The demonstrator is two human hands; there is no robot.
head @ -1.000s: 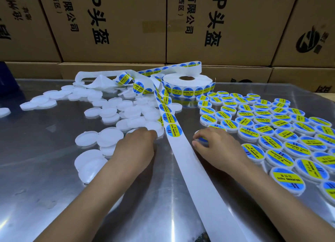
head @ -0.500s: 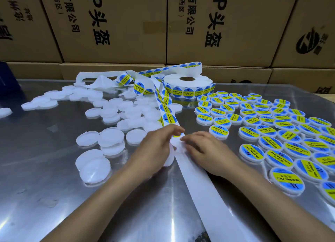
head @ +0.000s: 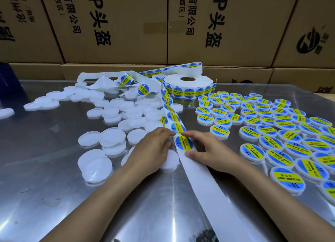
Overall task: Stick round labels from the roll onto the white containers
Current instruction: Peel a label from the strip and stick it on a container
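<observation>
A blue and yellow round label [head: 184,143] sits on the white backing strip [head: 199,183] that runs from the label roll [head: 188,82] toward me. My right hand [head: 206,151] pinches this label between index fingertip and thumb. My left hand [head: 152,151] holds a bare white container [head: 170,162] pressed against the strip's left edge, and its index fingertip touches the strip just above the label. Most of that container is hidden under my palm. Several unlabelled white containers [head: 112,138] lie to the left. Several labelled containers [head: 253,151] are laid out in rows to the right.
The shiny metal table [head: 54,196] carries everything. Used backing strip [head: 101,82] lies crumpled at the back left. Stacked cardboard boxes [head: 116,24] form a wall behind the table. A dark blue object [head: 9,82] stands at the far left edge.
My left hand picked a white container from the pile and brought it to the strip. My right hand left the labelled containers and moved onto the nearest label on the strip.
</observation>
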